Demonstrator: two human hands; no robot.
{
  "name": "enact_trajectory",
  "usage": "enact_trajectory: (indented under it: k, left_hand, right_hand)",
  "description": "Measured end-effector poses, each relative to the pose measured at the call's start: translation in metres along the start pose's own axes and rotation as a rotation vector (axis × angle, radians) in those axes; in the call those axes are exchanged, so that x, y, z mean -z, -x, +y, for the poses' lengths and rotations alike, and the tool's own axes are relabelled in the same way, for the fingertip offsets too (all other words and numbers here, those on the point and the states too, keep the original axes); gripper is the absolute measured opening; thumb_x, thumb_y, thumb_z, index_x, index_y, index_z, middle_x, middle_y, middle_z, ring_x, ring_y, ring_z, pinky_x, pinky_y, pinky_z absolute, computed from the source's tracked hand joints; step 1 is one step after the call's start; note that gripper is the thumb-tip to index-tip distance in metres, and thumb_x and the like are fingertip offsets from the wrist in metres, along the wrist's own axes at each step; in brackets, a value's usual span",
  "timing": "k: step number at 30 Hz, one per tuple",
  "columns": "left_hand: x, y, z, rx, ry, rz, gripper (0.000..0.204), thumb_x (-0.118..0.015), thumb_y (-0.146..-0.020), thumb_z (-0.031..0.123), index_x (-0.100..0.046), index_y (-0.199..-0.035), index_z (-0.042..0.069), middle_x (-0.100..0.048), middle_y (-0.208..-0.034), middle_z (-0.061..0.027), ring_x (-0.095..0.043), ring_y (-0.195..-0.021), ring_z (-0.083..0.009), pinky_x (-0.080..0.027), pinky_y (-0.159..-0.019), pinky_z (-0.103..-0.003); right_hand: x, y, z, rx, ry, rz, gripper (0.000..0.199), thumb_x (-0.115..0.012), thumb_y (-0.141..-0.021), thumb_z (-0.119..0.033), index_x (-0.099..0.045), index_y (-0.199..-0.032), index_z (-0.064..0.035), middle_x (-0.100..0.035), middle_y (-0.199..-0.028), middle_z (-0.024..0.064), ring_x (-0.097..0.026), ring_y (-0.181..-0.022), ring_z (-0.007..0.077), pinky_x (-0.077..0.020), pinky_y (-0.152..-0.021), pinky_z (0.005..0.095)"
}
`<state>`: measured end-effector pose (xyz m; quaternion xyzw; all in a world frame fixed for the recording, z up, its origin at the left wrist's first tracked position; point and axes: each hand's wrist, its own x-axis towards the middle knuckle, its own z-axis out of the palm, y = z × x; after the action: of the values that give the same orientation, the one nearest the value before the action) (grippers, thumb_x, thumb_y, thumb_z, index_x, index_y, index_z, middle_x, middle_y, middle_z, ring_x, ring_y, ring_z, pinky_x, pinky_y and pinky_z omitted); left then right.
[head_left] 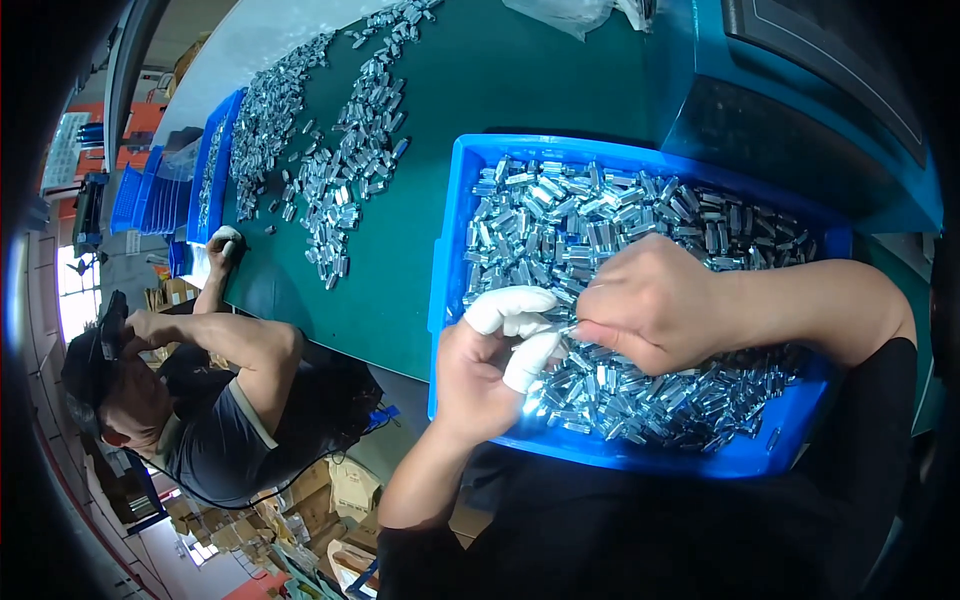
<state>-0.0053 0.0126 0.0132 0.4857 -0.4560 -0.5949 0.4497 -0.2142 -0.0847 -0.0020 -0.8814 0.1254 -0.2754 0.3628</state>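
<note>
My left hand (478, 372) wears white finger covers on the thumb and a finger, and these pinch a small shiny metal piece that is mostly hidden. Against it, the closed fingertips of my right hand (640, 305) meet the left fingertips; what they grip is covered by the fingers. Both hands are above a blue plastic bin (441, 262) heaped with small silver metal parts (548, 205), elongated and faceted.
More such parts (350, 140) lie loose on the green tabletop (480, 75). A teal machine housing (690, 120) borders the bin at upper right. At left, another person (225, 420) sits by a second blue bin (213, 170) and stacked blue trays (150, 200).
</note>
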Motion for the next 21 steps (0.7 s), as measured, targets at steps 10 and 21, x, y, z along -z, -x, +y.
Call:
enact_trajectory:
  k: [10, 21]
  left_hand:
    - [0.003, 0.003, -0.014, -0.498, -0.571, 0.09, 0.032, -0.077, -0.081, -0.004, -0.061, -0.108, -0.005, -0.07, -0.098, -0.0135, -0.07, -0.089, -0.0176, -0.055, -0.079, -0.028]
    - [0.008, -0.001, -0.006, -0.272, -0.319, 0.298, 0.015, -0.06, -0.099, 0.01, -0.069, -0.099, -0.001, -0.065, -0.066, -0.0023, -0.059, -0.058, -0.0062, -0.046, -0.054, -0.02]
  right_hand:
    - [0.016, -0.01, -0.007, -0.452, -0.554, -0.291, 0.037, -0.053, -0.101, -0.023, -0.065, -0.07, -0.0054, -0.057, -0.054, 0.0064, -0.054, -0.048, 0.0204, -0.0411, -0.05, 0.0353]
    - [0.026, -0.008, 0.008, -0.17, -0.134, -0.058, 0.039, -0.055, -0.098, -0.018, -0.054, -0.062, -0.0043, -0.056, -0.054, 0.0083, -0.054, -0.046, 0.0232, -0.0411, -0.048, 0.0375]
